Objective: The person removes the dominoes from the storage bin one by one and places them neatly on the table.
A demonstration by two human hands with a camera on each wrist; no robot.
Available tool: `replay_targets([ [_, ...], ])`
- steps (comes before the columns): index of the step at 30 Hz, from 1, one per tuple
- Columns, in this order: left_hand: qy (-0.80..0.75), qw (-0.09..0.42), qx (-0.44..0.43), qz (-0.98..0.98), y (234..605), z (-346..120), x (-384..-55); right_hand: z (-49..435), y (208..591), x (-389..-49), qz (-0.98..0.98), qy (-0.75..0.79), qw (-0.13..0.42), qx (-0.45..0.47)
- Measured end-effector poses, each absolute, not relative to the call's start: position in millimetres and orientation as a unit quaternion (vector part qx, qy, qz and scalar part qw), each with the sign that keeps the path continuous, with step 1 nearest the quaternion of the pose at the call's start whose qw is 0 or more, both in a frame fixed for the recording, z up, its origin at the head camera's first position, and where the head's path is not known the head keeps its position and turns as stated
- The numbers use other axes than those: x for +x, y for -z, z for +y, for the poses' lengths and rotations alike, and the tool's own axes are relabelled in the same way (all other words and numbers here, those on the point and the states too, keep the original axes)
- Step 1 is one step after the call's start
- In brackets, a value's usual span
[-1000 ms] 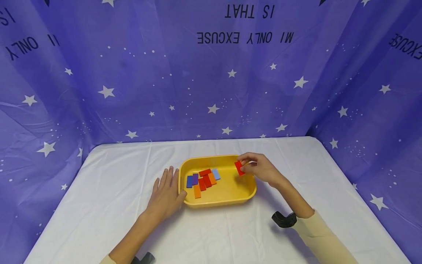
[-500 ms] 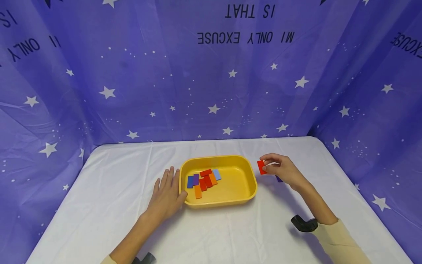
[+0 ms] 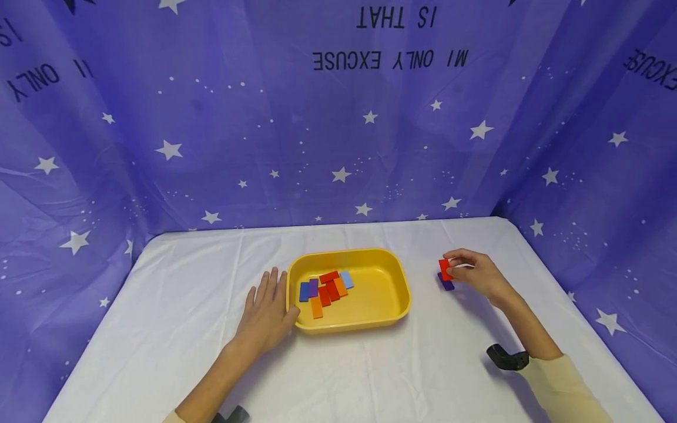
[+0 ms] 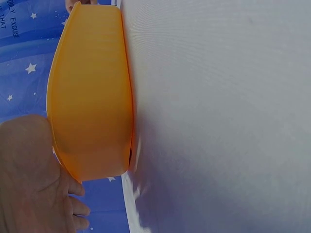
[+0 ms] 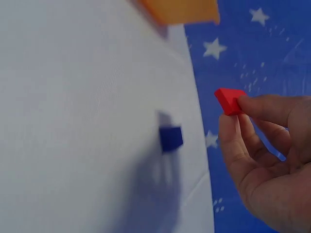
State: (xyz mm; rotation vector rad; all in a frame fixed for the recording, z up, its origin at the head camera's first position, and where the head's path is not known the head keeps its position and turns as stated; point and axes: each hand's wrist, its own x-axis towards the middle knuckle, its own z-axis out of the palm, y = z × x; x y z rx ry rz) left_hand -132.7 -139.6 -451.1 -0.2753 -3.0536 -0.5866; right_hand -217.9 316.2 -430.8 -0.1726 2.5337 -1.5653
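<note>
My right hand point(image 3: 478, 275) pinches a red tile point(image 5: 230, 100) between thumb and fingers, above the table. Below it, a dark blue tile point(image 3: 446, 283) lies on the cloth to the right of the yellow tray point(image 3: 349, 326); the red one partly overlaps it in the head view. With fingers straight, my left hand point(image 3: 267, 311) rests against the tray's left end, thumb at the rim. Inside the tray's left half lie several flat tiles: red point(image 3: 332, 290), orange point(image 3: 316, 306), blue point(image 3: 304, 291), purple point(image 3: 314, 286) and light blue point(image 3: 346, 279).
A white cloth point(image 3: 338, 376) covers the table. Purple-blue curtains point(image 3: 296, 147) with stars and lettering stand behind and at both sides. A black wrist device point(image 3: 506, 357) sits near the right sleeve, and another dark one point(image 3: 233, 415) below the left forearm.
My right hand has carried the red tile from over the tray's right end rightward, over the dark blue tile on the table. The left hand and tray have stayed put.
</note>
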Motion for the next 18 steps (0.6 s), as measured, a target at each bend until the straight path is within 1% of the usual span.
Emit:
replay_targets([
  [6,0.186,0.011,-0.088,-0.978,452,-140,-132,337,444,-224,0.849,0.52,0.073,-0.06],
  [11,0.184,0.016,-0.09,-0.979,452,-141,-132,345,451,-226,0.85,0.518,0.084,-0.038],
  [18,0.187,0.018,-0.091,-0.978,451,-140,-132,351,458,-228,0.878,0.469,0.097,-0.008],
])
